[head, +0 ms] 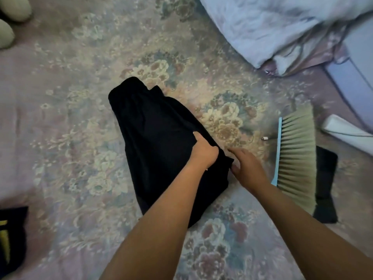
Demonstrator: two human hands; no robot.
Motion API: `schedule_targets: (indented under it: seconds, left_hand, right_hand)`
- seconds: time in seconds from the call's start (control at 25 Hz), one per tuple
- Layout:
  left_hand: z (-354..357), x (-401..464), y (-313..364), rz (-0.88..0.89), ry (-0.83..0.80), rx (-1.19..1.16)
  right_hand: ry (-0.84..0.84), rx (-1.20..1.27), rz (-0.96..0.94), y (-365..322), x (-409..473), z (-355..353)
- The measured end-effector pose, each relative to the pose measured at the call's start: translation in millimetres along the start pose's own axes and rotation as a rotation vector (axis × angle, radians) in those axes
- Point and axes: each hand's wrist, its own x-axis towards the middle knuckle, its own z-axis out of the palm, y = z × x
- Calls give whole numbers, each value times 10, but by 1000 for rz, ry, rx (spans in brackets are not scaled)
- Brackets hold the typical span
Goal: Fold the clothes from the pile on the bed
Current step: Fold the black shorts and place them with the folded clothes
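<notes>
A black garment (157, 136) lies flat on the floral bedspread (84, 122), folded into a long shape that runs from upper left to lower right. My left hand (203, 150) rests on its right side, fingers curled into the cloth along the edge. Just to the right, my right hand (247, 168) touches the garment's right corner, with fingers bent and the thumb against the cloth. Whether that hand pinches the fabric is hard to tell.
A brush with a light blue back and pale bristles (296, 158) lies to the right, partly over a dark cloth (326, 186). A white quilt (272, 25) is bunched at the top right. Another dark garment with yellow marks (12, 239) sits at the lower left edge.
</notes>
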Motion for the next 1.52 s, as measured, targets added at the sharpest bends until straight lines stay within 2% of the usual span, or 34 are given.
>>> schedule_targets:
  seconds: [0.08,0.16,0.2,0.28,0.36,0.52,0.64,0.84,1.0,1.12,1.24,1.28,1.4,1.52]
  left_hand:
    - [66,98,-65,24,-36,-20]
    - [92,149,-98,42,-79,-48]
    - [93,165,-123,45,-92,-53]
    - [94,197,-185,40,-78,-77]
    - [97,243,-236,37,-33,-107]
    - [116,298,-256,24,-2,-180]
    - [103,298,-234,15,-1,-209]
    - [42,257,-303,12,62,-241]
    - [9,237,-309,-12,54,-275]
    - [41,217,-325,-7,44,-273]
    - [46,237,-320,18,45,-258]
    - [42,229,-312,20,36,-250]
    - [27,218,-318,35,-1,-198]
    - [8,209,-341,38,-34,-172]
  right_hand:
    - [47,148,-27,87,6,49]
    - [183,242,27,186,-60,113]
    - [190,354,43,203,-95,140]
    - [48,590,3,134,-154,156]
    - [-8,705,-45,20,-120,144]
    - [-19,696,-106,-80,-38,171]
    - [-40,708,-57,-94,-42,201]
    - [187,814,131,-31,-89,231]
    - [216,623,221,113,-193,261]
    - [160,635,125,136,-204,261]
    - [-22,1054,109,54,-194,135]
    - [-71,1124,115,46,-178,93]
    - [-100,963,46,131,-111,26]
    - [129,633,104,307,-75,79]
